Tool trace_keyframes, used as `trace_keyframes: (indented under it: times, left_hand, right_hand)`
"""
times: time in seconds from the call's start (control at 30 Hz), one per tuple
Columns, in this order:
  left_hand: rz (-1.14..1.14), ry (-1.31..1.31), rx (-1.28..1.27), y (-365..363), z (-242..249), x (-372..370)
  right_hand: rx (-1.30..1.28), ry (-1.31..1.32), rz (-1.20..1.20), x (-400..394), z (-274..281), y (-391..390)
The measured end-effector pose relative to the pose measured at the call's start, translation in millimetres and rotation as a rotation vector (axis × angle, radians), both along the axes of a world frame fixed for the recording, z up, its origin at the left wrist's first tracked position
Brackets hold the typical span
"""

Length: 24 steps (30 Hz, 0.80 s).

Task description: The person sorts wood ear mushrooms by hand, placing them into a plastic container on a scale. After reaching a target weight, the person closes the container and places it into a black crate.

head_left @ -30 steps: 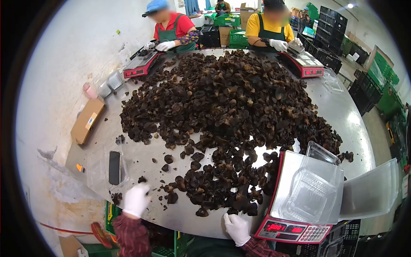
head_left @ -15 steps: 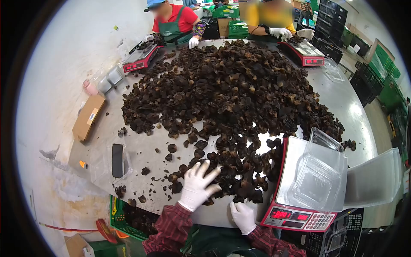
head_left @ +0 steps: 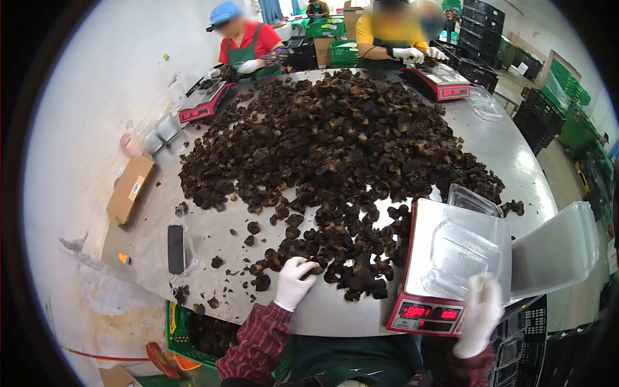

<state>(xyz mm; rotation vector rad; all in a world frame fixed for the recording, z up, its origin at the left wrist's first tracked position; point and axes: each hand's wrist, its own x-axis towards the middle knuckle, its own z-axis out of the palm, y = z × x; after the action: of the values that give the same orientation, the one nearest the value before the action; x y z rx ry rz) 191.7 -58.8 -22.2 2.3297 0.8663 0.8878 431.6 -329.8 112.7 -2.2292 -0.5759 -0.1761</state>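
Observation:
My left hand [head_left: 295,284], in a white glove, rests at the near edge of the scattered wood ear mushrooms [head_left: 351,274]. Its fingers are curled round a dark piece of wood ear at their tips. My right hand [head_left: 478,316], also gloved, is smeared by motion over the front right corner of the red scale [head_left: 394,316]. Its fingertips overlap the near edge of the clear plastic tray [head_left: 461,255] on the scale's plate. The lit red display [head_left: 429,313] faces me. The large heap of wood ear [head_left: 342,129] rises beyond.
Stacked clear trays [head_left: 560,251] stand right of the scale. A phone [head_left: 175,249] and a cardboard piece [head_left: 131,190] lie left. Below the table edge is a green crate [head_left: 173,345]. Two co-workers sit across, by a left scale [head_left: 205,106] and a right scale [head_left: 445,87].
My right hand has moved right from the table edge to the scale. My left hand's spread fingers have curled in. The left co-worker's hand has drawn back from the heap.

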Motion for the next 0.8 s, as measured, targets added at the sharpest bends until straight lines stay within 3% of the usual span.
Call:
trace_keyframes:
  times: [0.03,0.1,0.17,0.2,0.27,0.43,0.53,0.6,0.67,0.7,0.73,0.8]
  left_hand:
    - [0.051,-0.123,-0.162,-2,12,4]
    - [0.003,-0.145,-0.166,0,36,14]
    - [-0.096,-0.162,-0.136,-8,73,38]
    - [-0.164,-0.160,-0.190,-16,91,53]
    - [-0.362,-0.173,-0.035,-31,116,88]
    - [-0.732,-0.143,0.407,-70,132,178]
    - [-0.842,0.161,0.344,-92,121,195]
    - [-0.783,-0.132,0.393,-94,116,193]
    - [-0.738,-0.234,0.359,-81,143,175]
    - [-0.666,-0.085,0.313,-68,143,162]
    - [-0.520,-0.066,0.377,-51,125,154]
    - [-0.469,0.103,0.288,-12,87,136]
  right_hand:
    - [-0.114,-0.157,-0.095,28,3,-13]
    - [-0.235,-0.316,-0.195,65,1,-40]
    - [-0.269,0.141,-0.131,91,-21,-53]
    - [-0.172,0.204,-0.002,105,-43,-63]
    - [0.114,0.540,0.126,93,-28,-51]
    - [0.155,0.571,0.121,70,-27,-18]
    - [0.159,0.578,0.116,64,-27,-9]
    - [0.169,0.578,0.110,64,-24,-6]
    - [0.197,0.591,0.057,62,-20,-7]
    - [0.241,0.436,0.039,68,-37,-14]
    - [0.242,0.436,0.030,67,-33,-16]
    - [0.377,0.409,-0.179,59,-12,-21]
